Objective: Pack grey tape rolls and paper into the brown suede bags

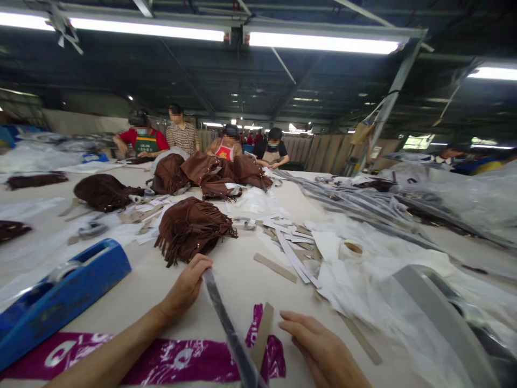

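Note:
My left hand [186,288] is closed on the far end of a dark strap wrapped in clear plastic [226,318], which runs down toward the bottom edge of the view. Just right of the strap, my right hand [319,345] has its fingers stretched out and holds nothing. Between that hand and the strap lies a grey-brown cardboard strip [264,328]. Under the strap, a purple plastic sheet with white print [194,358] is spread on the table. Beyond my left hand sits a brown fringed bag [191,226].
A blue tape dispenser [84,285] stands at the left, a grey one [440,312] at the right. Paper strips [291,248], a tape roll [350,249] and white sheets [379,285] litter the table. More brown bags [210,170] are piled farther back, with several co-workers behind them.

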### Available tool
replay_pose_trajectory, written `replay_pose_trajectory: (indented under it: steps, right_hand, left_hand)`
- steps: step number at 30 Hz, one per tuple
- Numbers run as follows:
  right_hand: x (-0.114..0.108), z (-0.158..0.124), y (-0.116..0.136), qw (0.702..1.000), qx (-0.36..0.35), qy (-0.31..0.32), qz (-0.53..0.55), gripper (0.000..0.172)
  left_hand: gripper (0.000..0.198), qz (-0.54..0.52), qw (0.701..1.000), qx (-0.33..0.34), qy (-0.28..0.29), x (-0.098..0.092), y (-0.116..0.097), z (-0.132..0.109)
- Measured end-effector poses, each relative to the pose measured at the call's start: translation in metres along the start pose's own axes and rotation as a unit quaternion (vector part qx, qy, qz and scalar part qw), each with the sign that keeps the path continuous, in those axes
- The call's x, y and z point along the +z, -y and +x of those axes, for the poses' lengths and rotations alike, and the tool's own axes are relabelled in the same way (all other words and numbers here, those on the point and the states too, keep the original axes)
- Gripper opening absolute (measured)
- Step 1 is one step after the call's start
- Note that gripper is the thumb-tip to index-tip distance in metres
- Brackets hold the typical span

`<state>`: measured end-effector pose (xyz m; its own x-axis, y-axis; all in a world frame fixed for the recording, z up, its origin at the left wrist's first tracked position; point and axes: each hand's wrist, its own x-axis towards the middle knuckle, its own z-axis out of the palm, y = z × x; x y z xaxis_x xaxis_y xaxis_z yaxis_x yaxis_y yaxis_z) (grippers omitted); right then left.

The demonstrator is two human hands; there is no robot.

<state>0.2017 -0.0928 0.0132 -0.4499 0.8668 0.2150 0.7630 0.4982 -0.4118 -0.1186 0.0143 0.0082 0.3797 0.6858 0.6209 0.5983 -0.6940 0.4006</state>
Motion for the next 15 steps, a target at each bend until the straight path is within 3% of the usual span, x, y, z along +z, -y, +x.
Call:
replay_pose_trajectory:
  steps: [2, 5, 9, 15]
  right_hand:
    - [-0.002, 0.03, 0.012, 0.991, -0.101, 0.085, -0.019, 0.046]
    - [0.001, 0.057, 0.023, 0.964, -0.21, 0.161, -0.007, 0.033]
    - [0.015, 0.057, 0.017, 0.968, -0.23, 0.087, 0.053, 0.006]
    - [0.022, 0.049, 0.015, 0.97, -0.233, 0.06, 0.026, 0.016]
  left_hand:
    - [0.023, -0.016, 1.0, 0.006, -0.02, -0.003, 0.002, -0.002]
    - [0.025, -0.022, 0.999, 0.025, 0.002, -0.002, 0.005, -0.004]
    - [0.028, -0.026, 0.999, 0.026, 0.029, 0.002, 0.009, -0.005]
    - [0.026, -0.038, 0.998, 0.015, 0.045, 0.001, 0.009, -0.002]
